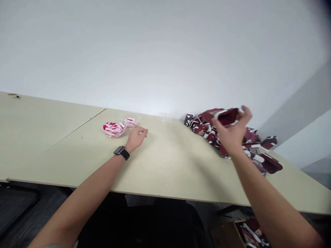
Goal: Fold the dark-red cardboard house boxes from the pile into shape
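My right hand is raised above the far end of the table, its fingers around a dark red folded carton. Just below it lies a heap of similar dark red and white cartons, spreading to the right. My left hand rests loosely on the tabletop and holds nothing. Just beyond its fingers stand a clear bowl of red and white paper pieces and a smaller clear bowl with similar pieces. A black watch circles my left wrist.
A clear plastic container stands against the white wall. The pale tabletop has a seam at left and a small dark item at far left. A cardboard box holding dark red cartons sits on the floor at lower right.
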Demonstrator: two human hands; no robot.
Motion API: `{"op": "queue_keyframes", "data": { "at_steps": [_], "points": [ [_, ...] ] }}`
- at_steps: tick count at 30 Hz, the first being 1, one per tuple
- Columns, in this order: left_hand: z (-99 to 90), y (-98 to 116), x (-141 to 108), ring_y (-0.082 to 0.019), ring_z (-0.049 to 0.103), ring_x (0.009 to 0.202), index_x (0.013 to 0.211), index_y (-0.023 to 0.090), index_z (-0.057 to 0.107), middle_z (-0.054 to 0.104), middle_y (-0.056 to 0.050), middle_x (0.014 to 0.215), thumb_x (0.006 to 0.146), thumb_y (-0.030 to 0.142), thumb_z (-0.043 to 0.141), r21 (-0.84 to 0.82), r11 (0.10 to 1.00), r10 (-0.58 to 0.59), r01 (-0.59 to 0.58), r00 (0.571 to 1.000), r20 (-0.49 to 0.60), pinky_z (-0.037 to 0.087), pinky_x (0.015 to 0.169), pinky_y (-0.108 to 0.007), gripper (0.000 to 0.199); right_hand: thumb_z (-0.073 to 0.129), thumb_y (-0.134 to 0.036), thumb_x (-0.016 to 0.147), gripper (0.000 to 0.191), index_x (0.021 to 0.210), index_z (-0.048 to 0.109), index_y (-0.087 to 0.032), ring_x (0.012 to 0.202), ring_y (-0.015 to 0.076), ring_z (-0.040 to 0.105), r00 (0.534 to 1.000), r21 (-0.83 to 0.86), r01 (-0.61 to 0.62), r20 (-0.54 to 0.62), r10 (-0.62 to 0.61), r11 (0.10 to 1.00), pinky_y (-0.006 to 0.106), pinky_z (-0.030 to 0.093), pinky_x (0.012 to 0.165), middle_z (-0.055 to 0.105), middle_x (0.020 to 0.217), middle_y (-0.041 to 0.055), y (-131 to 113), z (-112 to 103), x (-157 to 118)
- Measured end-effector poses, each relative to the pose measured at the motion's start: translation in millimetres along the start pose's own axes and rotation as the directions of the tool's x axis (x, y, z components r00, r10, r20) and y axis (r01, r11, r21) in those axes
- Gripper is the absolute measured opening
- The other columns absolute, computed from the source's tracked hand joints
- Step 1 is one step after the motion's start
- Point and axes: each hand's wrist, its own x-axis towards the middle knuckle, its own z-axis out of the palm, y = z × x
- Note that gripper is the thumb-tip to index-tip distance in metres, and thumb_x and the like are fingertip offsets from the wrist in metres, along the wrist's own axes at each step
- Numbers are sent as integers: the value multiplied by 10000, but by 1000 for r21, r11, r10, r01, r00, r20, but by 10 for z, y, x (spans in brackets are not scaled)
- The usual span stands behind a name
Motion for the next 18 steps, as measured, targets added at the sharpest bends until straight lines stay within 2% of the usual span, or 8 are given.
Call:
{"op": "queue_keyframes", "data": {
  "at_steps": [2,4,6,9,11,13,18],
  "points": [
    [13,22,-18,-267,655,883,683,210,712,762,-76,829,939,500,563,-171,983,-64,68,998,28,476,915,-423,415,791,-510,791,1024,1574,198,-217,1295,315,591,990,207,54,117,-79,977,479,525,1034,488,1480,192,-268,309,-272],
    [25,48,-41,-255,670,809,753,184,759,777,-104,832,931,620,569,-364,914,-136,179,981,139,500,824,-399,507,770,-515,823,947,1564,247,-241,1412,328,508,974,332,56,188,-124,942,495,506,1088,438,1541,184,-493,630,-557],
    [34,74,-59,-248,684,759,829,154,785,786,-136,823,913,728,551,-502,807,-180,311,939,292,516,780,-387,626,755,-509,851,872,1547,293,-258,1451,324,470,961,423,69,214,-174,904,503,479,1138,423,1562,172,-675,924,-818],
    [45,92,-63,-259,727,810,1008,137,782,803,-157,930,877,806,554,-608,633,-212,478,863,459,547,827,-399,718,739,-479,885,809,1543,320,-265,1454,324,466,941,493,110,227,-250,863,539,409,1214,456,1543,163,-864,1246,-1108],
    [57,81,-54,-265,742,876,1030,148,762,800,-147,979,866,817,564,-656,525,-240,542,834,497,559,887,-407,716,722,-451,904,782,1550,315,-281,1496,328,423,920,495,150,249,-305,856,568,357,1253,430,1574,160,-931,1366,-1223],
    [72,57,-46,-257,740,926,1025,162,746,792,-130,1006,870,797,585,-695,459,-261,553,832,489,560,933,-401,673,715,-423,909,776,1557,305,-301,1537,329,371,899,486,177,273,-341,856,590,324,1274,391,1607,153,-955,1427,-1293],
    [98,10,-54,-249,702,1072,1198,187,708,763,-123,1162,879,673,693,-735,458,-251,500,866,432,554,961,-390,582,731,-426,903,837,1584,258,-308,1576,335,303,875,488,199,303,-378,850,608,287,1290,344,1640,158,-931,1454,-1411]
  ]
}}
